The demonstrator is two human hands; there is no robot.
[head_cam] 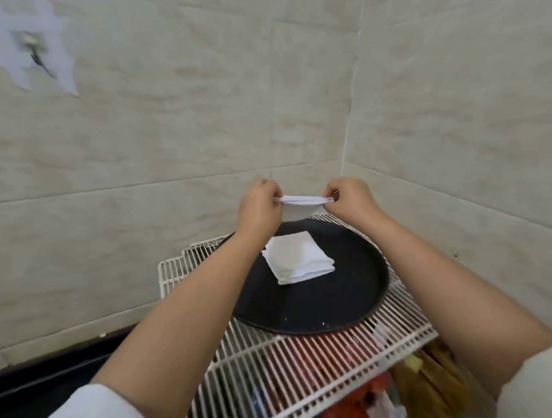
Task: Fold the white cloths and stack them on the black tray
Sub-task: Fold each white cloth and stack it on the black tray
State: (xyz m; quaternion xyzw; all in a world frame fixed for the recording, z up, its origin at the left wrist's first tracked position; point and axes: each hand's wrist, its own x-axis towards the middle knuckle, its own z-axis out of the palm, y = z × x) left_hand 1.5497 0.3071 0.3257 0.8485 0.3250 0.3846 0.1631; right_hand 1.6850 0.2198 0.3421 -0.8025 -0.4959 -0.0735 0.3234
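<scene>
Fingers of left hand and right hand are pinching a folded white cloth above the black tray, risking unfolding if either pinch is slipping.

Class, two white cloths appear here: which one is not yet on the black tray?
The cloth stretched between both hands above the tray's far edge; the other lies folded on the tray.

Soft even light — blurred, warped edges.
</scene>
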